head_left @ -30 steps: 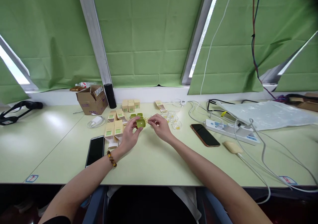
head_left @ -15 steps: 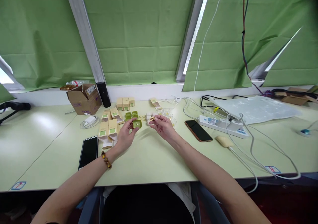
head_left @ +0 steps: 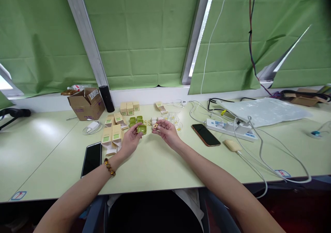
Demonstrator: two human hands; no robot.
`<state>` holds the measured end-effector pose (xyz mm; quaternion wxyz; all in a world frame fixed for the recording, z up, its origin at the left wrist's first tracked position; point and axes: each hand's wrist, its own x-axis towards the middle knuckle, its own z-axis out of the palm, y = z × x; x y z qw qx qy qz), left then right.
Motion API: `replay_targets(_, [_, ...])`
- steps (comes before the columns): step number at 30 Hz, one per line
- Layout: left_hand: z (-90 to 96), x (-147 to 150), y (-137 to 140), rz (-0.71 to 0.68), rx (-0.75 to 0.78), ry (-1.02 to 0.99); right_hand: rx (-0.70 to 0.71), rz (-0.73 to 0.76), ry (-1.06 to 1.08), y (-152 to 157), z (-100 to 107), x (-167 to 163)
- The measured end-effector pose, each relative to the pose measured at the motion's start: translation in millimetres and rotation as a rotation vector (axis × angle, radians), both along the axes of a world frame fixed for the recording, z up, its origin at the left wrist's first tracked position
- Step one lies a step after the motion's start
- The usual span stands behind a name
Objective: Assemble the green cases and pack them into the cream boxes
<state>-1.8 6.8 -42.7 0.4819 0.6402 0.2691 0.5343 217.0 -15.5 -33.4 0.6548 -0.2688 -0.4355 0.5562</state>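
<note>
Between the thumb and fingers of my left hand (head_left: 131,139) is a small square green container (head_left: 142,129), its hollow side facing me. My right hand (head_left: 167,133) pinches a small cream-yellow ring-like piece (head_left: 155,125) just to the right of the container, apart from it. More green containers (head_left: 136,119) sit behind my left hand. Beyond the gap between my hands lie small yellowish pieces (head_left: 147,122). White cylinders (head_left: 154,119) and clear round cups (head_left: 178,125) with yellow spots stand behind my right hand, which partly hides them.
Small kraft boxes, some with open flaps (head_left: 111,135), stand left of my left hand; closed ones (head_left: 129,108) are further back. Phones lie at left (head_left: 92,159) and right (head_left: 206,135). A power strip (head_left: 231,129) with trailing cables, a cardboard box (head_left: 86,104) and a black cylinder (head_left: 107,99) are around.
The ring-like piece in my right hand has turned and come slightly left, nearer the container. My left hand keeps its hold, and the whole view has shifted a little.
</note>
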Motion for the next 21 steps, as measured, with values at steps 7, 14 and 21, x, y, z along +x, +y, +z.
replay_targets(7, [9.2, -5, -2, -0.104, -0.194, -0.143, 0.037, -0.010, -0.066, -1, -3, -6])
replay_targets(14, [3.4, -4, 4, -0.124, -0.217, -0.134, 0.065, -0.018, -0.107, -4, -3, -8])
replay_targets(21, [10.7, -5, -4, -0.189, -0.085, -0.019, 0.193, -0.121, -0.214, -18, 10, -13])
